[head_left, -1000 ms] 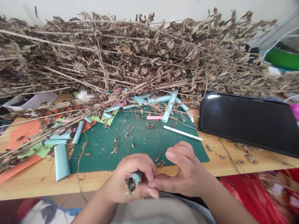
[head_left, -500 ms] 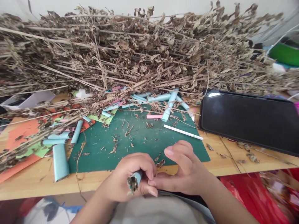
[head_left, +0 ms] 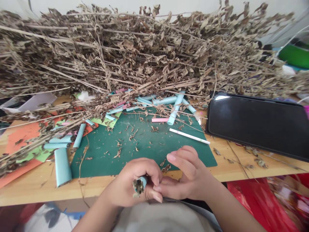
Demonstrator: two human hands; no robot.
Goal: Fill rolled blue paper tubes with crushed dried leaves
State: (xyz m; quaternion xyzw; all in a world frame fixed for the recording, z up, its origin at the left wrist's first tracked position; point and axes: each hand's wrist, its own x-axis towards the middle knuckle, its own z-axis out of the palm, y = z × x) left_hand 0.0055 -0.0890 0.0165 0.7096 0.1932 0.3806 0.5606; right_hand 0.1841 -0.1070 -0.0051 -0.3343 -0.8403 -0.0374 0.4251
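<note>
My left hand (head_left: 135,180) is curled around a blue paper tube (head_left: 144,181), whose near end faces me and shows dry crumbled leaf (head_left: 138,186) packed inside. The far end of this tube is hidden by my fingers. My right hand (head_left: 185,175) meets the left fingertips, its thumb and a finger closed together there while other fingers are bent and raised. What lies in that pinch, if anything, is hidden. Both hands are just in front of the near edge of a green cutting mat (head_left: 145,145) strewn with leaf bits.
A large heap of dried leafy stems (head_left: 145,54) spans the back. Several blue paper tubes (head_left: 62,167) lie left and at the mat's back, with a pink tube (head_left: 160,120) and a thin white stick (head_left: 189,136). A black tablet (head_left: 258,125) lies right; orange paper (head_left: 21,138) left.
The blue tube in my left hand has tilted slightly, so its leaf-filled end faces me more. My right hand's raised finger has shifted a little left. The rest is still.
</note>
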